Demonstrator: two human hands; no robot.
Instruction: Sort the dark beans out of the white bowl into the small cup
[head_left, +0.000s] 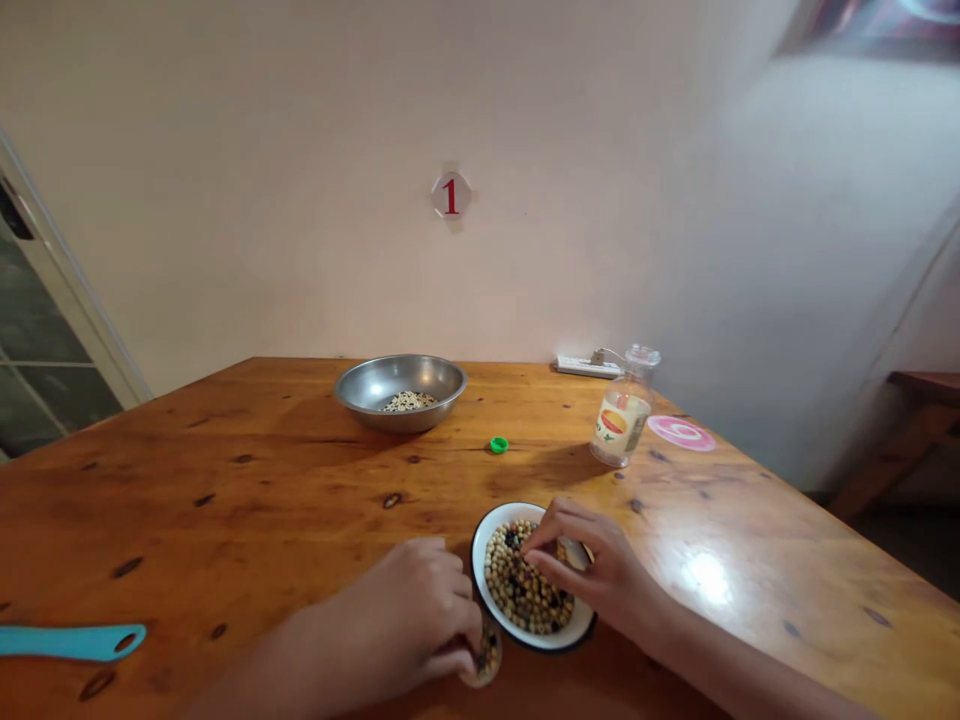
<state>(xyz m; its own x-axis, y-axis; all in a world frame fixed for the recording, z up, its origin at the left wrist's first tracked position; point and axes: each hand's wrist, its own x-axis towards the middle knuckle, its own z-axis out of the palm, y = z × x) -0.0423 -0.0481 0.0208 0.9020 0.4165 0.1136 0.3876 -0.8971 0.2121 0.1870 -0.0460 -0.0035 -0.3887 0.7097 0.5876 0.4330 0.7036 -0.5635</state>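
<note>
A white bowl with a dark rim (487, 520) holds many pale beans (517, 590) mixed with darker ones. Over it, my right hand (596, 565) has thumb and forefinger pinched together at the beans; whatever is between the tips is too small to make out. To the left of the bowl my left hand (427, 615) is closed around a small clear container (491, 665) with beans in it. Only its rounded end shows past my fingers, close beside the bowl's lower left rim.
Farther back stands a steel basin (360, 400) with pale seeds inside. A green cap (499, 445), a clear labelled plastic bottle (621, 420), a pink round sticker (681, 433) and a power strip (587, 366) are on the wooden table (300, 510). A blue handle (67, 642) lies at left.
</note>
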